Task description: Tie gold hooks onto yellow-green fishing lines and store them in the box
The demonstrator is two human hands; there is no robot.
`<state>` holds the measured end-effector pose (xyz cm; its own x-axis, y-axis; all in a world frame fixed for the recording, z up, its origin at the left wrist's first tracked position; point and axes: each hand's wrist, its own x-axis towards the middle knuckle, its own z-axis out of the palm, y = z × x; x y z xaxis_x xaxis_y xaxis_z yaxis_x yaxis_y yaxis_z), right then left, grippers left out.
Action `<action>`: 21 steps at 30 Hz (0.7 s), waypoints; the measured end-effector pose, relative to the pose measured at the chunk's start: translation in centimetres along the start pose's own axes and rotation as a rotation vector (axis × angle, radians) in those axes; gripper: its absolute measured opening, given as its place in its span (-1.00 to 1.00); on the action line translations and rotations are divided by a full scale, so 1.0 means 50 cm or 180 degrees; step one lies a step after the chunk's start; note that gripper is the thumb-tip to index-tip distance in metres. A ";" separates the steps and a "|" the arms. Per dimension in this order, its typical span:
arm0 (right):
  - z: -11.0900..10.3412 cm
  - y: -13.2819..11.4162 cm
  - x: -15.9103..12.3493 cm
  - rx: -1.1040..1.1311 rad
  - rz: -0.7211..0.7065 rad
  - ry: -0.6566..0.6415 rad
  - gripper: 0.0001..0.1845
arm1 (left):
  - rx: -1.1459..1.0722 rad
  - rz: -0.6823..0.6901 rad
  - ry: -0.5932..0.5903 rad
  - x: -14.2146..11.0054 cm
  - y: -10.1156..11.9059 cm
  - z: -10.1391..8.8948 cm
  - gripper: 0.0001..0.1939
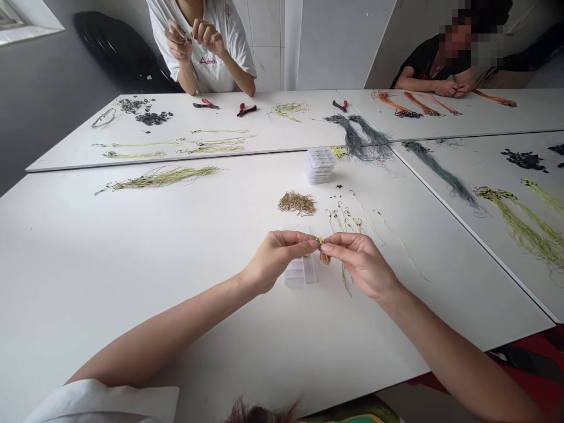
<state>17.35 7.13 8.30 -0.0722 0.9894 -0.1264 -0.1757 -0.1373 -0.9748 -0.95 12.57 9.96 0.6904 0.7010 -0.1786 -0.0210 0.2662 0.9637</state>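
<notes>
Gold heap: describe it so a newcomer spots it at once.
On the white table, look just beyond the left hand. Left of and nearer than the stacked clear boxes lies a gold heap. Its colour sets it apart from the yellow-green cord bundle farther left.

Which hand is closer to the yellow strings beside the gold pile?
Right. The right hand partly covers the yellow strings in this view; the left hand is farther left, by the clear box.

In front of me a white table bears a clear divided box, a golden heap of small metal pieces, hooked pale cords, a yellow-green bundle and (near my far edge) stacked clear boxes.
</notes>
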 end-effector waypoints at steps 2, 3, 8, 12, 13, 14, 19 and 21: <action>-0.001 0.000 0.001 0.0047 0.0029 -0.0019 -0.89 | 0.0257 -0.0005 0.0056 0.001 0.006 -0.003 -0.75; -0.001 -0.001 0.002 0.0075 0.0046 -0.0039 -0.88 | 0.0394 -0.0015 0.0077 0.001 0.008 -0.005 -0.75; -0.003 0.000 0.005 0.0224 0.0065 -0.0022 -0.90 | 0.0916 0.0014 0.0019 0.000 0.017 -0.013 -0.72; -0.006 0.002 0.006 0.0451 0.0026 0.0191 -0.93 | 0.1314 -0.0172 -0.0153 -0.003 0.025 -0.017 -0.69; -0.006 0.003 0.006 0.0507 0.0026 0.0234 -0.93 | 0.1423 -0.0239 -0.0224 -0.004 0.028 -0.019 -0.69; -0.007 0.003 0.007 0.0558 0.0029 0.0266 -0.94 | 0.1520 -0.0295 -0.0302 -0.004 0.030 -0.020 -0.69; -0.008 0.002 0.008 0.0718 0.0067 0.0315 -0.94 | 0.1872 -0.0445 -0.0628 -0.006 0.037 -0.026 -0.74; -0.008 0.002 0.008 0.0757 0.0051 0.0303 -0.94 | 0.1931 -0.0454 -0.0739 -0.007 0.036 -0.026 -0.75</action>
<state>17.70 7.53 8.06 0.0139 0.9855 -0.1693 -0.4021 -0.1495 -0.9033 -2.18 13.67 11.48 0.7956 0.5076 -0.3307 0.4460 -0.1214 0.8868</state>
